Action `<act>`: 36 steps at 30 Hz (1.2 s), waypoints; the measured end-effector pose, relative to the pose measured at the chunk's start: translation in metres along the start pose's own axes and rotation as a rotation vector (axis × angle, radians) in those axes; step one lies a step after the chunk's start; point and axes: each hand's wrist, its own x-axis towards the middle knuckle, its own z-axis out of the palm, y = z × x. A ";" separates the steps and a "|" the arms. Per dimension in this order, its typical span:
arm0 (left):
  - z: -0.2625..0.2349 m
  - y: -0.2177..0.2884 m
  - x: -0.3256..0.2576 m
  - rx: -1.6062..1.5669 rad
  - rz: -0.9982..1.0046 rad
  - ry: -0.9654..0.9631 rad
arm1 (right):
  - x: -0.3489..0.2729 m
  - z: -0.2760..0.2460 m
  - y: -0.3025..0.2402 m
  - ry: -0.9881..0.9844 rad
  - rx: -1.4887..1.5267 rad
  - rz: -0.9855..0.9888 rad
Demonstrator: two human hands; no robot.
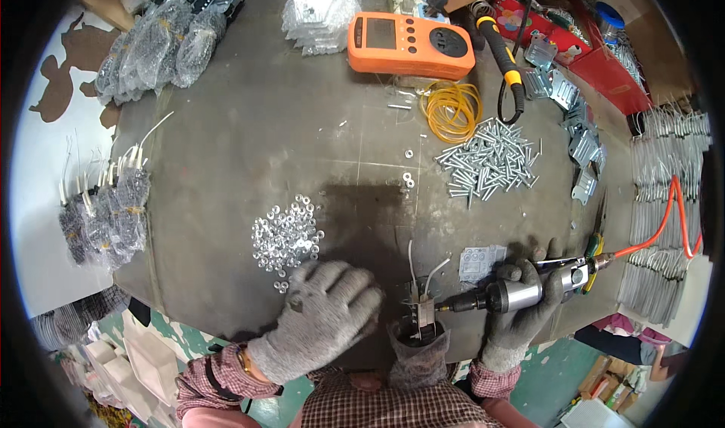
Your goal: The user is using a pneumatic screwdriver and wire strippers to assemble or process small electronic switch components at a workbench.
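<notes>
My right hand [521, 307], in a grey glove, is wrapped round a silver and black air screwdriver [521, 295]. The tool lies sideways, and its bit reaches the metal bracket of a small part [425, 312] with two white wires. Clear bubble wrap [420, 358] encloses that part's lower end, close to my body. My left hand [326, 316], also gloved, is by the near edge of a pile of small silver nuts [287, 233]. Its fingers curl downward with their tips hidden, so what they hold, if anything, does not show.
Silver screws [495, 160] are heaped beyond the tool, with yellow rubber bands [451, 111] and an orange meter [410, 44] farther back. A red-orange air hose [664, 217] trails off right. Wrapped parts [113, 217] line the left side; metal brackets [583, 147] lie at right.
</notes>
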 end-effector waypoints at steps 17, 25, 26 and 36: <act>0.029 0.010 -0.004 -0.248 0.180 -0.026 | -0.001 0.000 0.000 -0.006 -0.035 -0.065; 0.033 0.015 -0.009 -0.352 0.061 0.015 | 0.001 -0.002 0.000 -0.051 0.032 -0.041; 0.033 0.016 -0.010 -0.348 0.059 0.015 | 0.001 -0.002 0.001 -0.068 0.069 -0.021; 0.034 0.018 -0.017 -0.127 0.105 -0.013 | 0.003 -0.003 0.002 -0.041 0.048 -0.013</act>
